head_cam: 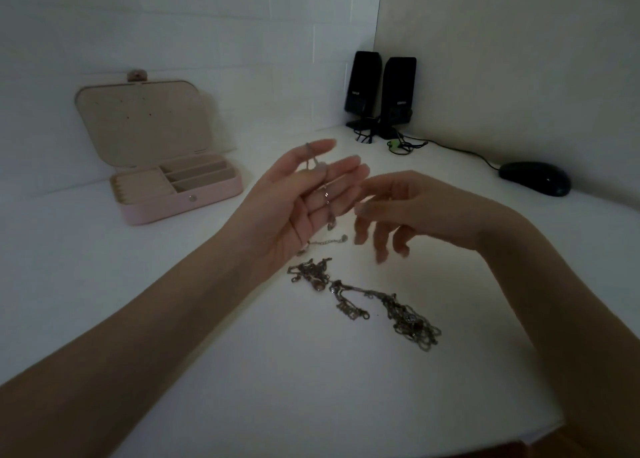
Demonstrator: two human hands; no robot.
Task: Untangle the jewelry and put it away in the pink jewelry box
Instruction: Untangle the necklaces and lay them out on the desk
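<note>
One pink jewelry box [180,194] stands open on the white counter [277,371] at ten o'clock, its lid upright and its compartments dim, their contents hard to make out. One tangled heap of chains [367,301] lies at centre, near six o'clock of the hands; how many pieces it holds cannot be told. Two black speakers [379,90] and one mouse [535,178] sit at one to two o'clock. The left hand [304,198] is palm up, fingers straight, a thin chain [325,194] draped over them and hanging down. The right hand [398,208] hovers just beside it, fingers loosely curled, blurred, holding nothing visible.
</note>
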